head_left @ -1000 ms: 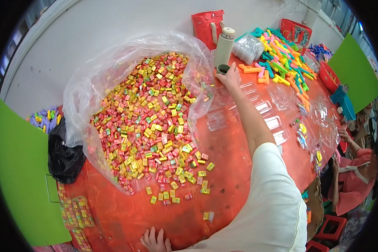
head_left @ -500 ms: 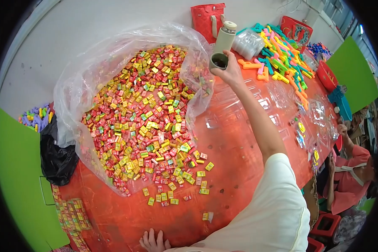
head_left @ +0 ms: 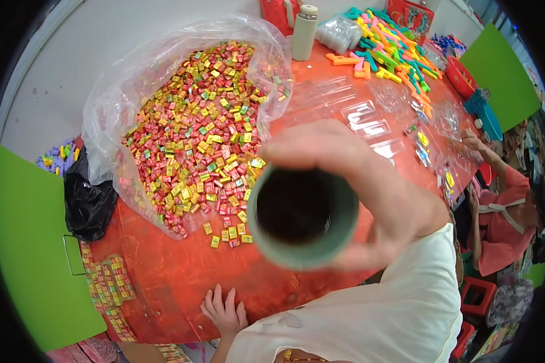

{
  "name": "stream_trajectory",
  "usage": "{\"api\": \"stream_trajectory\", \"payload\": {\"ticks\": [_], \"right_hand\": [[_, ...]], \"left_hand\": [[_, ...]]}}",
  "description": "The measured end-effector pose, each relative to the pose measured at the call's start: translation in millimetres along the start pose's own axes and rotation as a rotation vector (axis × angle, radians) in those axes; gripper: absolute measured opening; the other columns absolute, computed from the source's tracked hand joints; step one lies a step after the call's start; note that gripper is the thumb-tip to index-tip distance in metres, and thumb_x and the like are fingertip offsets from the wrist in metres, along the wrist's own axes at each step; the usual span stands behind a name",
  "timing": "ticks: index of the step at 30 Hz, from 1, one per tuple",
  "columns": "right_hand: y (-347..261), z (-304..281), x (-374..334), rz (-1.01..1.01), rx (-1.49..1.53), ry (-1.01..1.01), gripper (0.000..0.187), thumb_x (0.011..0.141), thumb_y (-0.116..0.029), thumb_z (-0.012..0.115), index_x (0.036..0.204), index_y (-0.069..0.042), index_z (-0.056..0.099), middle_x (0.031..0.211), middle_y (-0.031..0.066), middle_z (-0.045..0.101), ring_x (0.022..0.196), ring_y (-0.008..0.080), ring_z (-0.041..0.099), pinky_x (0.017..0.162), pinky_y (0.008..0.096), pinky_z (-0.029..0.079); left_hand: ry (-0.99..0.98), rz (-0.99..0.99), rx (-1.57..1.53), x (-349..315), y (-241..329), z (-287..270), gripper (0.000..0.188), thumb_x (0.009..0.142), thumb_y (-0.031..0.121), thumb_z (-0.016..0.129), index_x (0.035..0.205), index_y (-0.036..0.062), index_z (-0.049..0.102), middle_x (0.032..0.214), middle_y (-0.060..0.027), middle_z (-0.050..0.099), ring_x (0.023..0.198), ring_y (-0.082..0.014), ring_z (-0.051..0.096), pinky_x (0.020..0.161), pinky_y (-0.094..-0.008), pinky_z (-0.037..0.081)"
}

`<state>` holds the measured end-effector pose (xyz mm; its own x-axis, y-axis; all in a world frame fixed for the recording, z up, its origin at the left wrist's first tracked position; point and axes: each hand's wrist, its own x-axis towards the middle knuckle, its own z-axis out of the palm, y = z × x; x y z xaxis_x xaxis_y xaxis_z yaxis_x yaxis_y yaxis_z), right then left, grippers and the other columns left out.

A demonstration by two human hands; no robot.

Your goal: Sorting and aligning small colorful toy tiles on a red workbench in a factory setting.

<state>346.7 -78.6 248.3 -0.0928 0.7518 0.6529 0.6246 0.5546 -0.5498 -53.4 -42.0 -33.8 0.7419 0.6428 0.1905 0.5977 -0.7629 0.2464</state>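
Observation:
A grey-green cup (head_left: 348,224) with dark liquid in it is close before me, held by my right hand (head_left: 375,193). The thumb and fingers wrap round its rim and side, slightly blurred. My left hand (head_left: 225,308) lies on the red table (head_left: 163,284) at its near edge, fingers spread and holding nothing. Past the cup, a heap of small red and yellow packets (head_left: 194,139) lies on a clear plastic bag (head_left: 118,121). A pale flask (head_left: 304,33) with a lid stands upright at the back.
Colourful toy pistols (head_left: 393,48) are piled at the back right. Clear plastic trays (head_left: 363,118) lie in front of them. A co-worker in pink (head_left: 505,212) sits on the right. On the left are a black bag (head_left: 88,202) and stacked packets (head_left: 109,284).
My right hand has lifted the cup from beside the flask and brought it up close to me. My left hand stays on the table, and the view has shifted.

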Motion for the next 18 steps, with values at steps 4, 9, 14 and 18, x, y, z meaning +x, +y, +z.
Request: {"api": "stream_trajectory", "payload": {"ticks": [4, 9, 14, 18], "right_hand": [[-31.6, 28.4, 11.3, -0.262, 0.362, 0.17, 0.047, 0.086, -0.023, 0.074, 0.119, 0.008, 0.063, 0.089, 0.0247, 0.067, 0.082, 0.0383, 0.069, 0.076, 0.0434, 0.058], [-55.6, 27.2, -3.0, -0.27, 0.349, 0.182, 0.05, 0.084, -0.023, 0.075, 0.121, 0.008, 0.062, 0.092, 0.0243, 0.067, 0.084, 0.0375, 0.068, 0.077, 0.043, 0.057], [-77.6, 79.1, 14.6, -0.262, 0.306, 0.189, 0.053, 0.083, -0.023, 0.076, 0.123, 0.008, 0.06, 0.095, 0.0237, 0.066, 0.087, 0.0365, 0.068, 0.079, 0.0426, 0.056], [-69.4, 31.5, 9.5, -0.259, 0.261, 0.193, 0.055, 0.082, -0.023, 0.076, 0.124, 0.007, 0.059, 0.098, 0.0232, 0.066, 0.09, 0.0357, 0.067, 0.081, 0.0422, 0.056]], "left_hand": [[0.034, 0.018, 0.047, -1.0, -6.3, 11.0, 0.04, 0.092, 0.033, 0.056, 0.124, 0.0111, 0.067, 0.145, -0.0176, 0.051, 0.132, -0.0417, 0.042, 0.108, -0.0619, 0.027], [-0.011, -0.01, -0.052, 2.2, -2.1, 1.6, 0.042, 0.092, 0.038, 0.058, 0.124, 0.0125, 0.067, 0.147, -0.0152, 0.049, 0.135, -0.0397, 0.04, 0.108, -0.0619, 0.027], [-0.012, -0.042, -0.114, 12.3, 13.8, -9.7, 0.042, 0.085, 0.025, 0.064, 0.123, 0.0089, 0.066, 0.146, -0.0171, 0.049, 0.133, -0.041, 0.04, 0.11, -0.0614, 0.024], [0.023, 0.006, -0.123, 11.0, 7.9, -10.5, 0.043, 0.083, 0.023, 0.067, 0.122, 0.0082, 0.066, 0.145, -0.0183, 0.05, 0.133, -0.0418, 0.039, 0.109, -0.0614, 0.024]]}}
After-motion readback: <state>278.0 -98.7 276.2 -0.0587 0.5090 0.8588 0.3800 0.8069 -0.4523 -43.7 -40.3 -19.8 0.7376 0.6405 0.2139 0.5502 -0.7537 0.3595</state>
